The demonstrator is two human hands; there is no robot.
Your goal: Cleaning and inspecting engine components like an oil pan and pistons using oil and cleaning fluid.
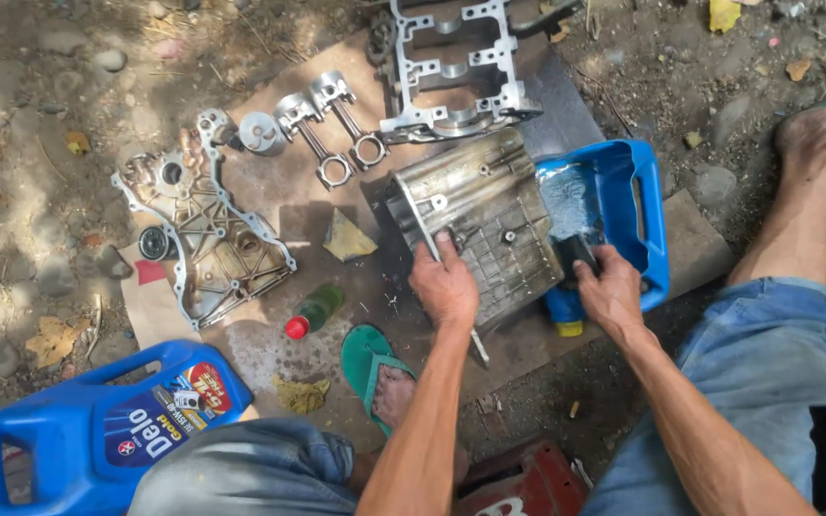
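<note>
Lying tilted on cardboard [270, 191], a metal oil pan [485, 225] is steadied at its near rim by the left hand [445, 287], fingers curled over it. A dark brush [576, 256] is gripped closed in the right hand [610, 291], beside a cut blue jug [647, 205]. Pistons [322, 129] are laid beyond.

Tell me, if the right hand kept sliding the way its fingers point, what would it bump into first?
Probably the metal engine pan: the right hand points up-left toward its edge, holding a small dark thing. Depth is unclear.
</note>
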